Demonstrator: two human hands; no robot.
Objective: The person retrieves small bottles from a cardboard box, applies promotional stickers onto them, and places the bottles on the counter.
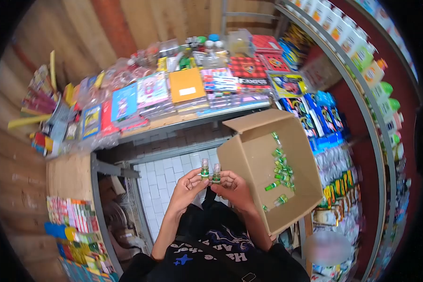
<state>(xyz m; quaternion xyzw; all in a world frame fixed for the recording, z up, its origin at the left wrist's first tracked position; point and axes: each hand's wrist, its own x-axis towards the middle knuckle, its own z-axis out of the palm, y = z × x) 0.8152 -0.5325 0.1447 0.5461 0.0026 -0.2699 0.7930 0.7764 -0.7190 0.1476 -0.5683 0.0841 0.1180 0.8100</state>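
Two small clear-capped bottles with green labels are held upright side by side in front of my chest. My left hand has its fingers closed round the left bottle. The right bottle is pinched in my right hand. Both hands are close together, thumbs toward the bottles' lower ends. Just to the right stands an open cardboard box, with several similar green bottles lying loose on its bottom. The print on the labels is too small to read.
A shelf ahead bears stacked notebooks, a brown envelope pack and jars. Along the right, a metal rack holds bottles above hanging sachets. A left shelf carries small boxes. White tiles cover the floor.
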